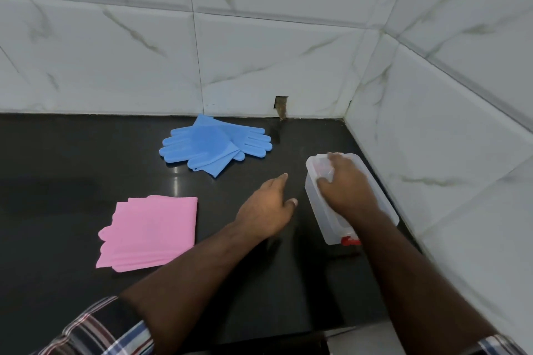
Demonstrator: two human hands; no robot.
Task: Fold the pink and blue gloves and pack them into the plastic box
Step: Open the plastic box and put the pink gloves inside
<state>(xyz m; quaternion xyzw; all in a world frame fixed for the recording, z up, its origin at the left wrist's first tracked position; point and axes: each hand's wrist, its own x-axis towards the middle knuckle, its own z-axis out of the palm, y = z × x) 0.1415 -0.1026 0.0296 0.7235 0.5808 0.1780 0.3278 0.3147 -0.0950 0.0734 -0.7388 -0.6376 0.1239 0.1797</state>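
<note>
Plaid sleeve, your left cuff, lowest in view; a second cuff shows at the bottom right corner.

Left hand: hovering over the black countertop just beside the box, fingers loosely extended and a little apart, holding nothing.

Right hand: laid on top of the plastic box, fingers curved over its far end and gripping the lid (how firmly, you cannot tell from here).

Plastic box: translucent, lid on, red latch at the near end; lies near the tiled wall on the right.

Pink gloves: already folded into a flat stack, near-left of the counter, well apart from the box.

Blue gloves: two, overlapping, fingers splayed, unfolded; near the back wall.

Step in hand, as judged: opening the box. Steady the body with your left hand against its side while your right works the lid; release the red latch first rather than prying the far edge, or the light box may skid into the corner. Set the lid clear of both glove piles. Fold the blue pair (still to do) before packing.
</note>
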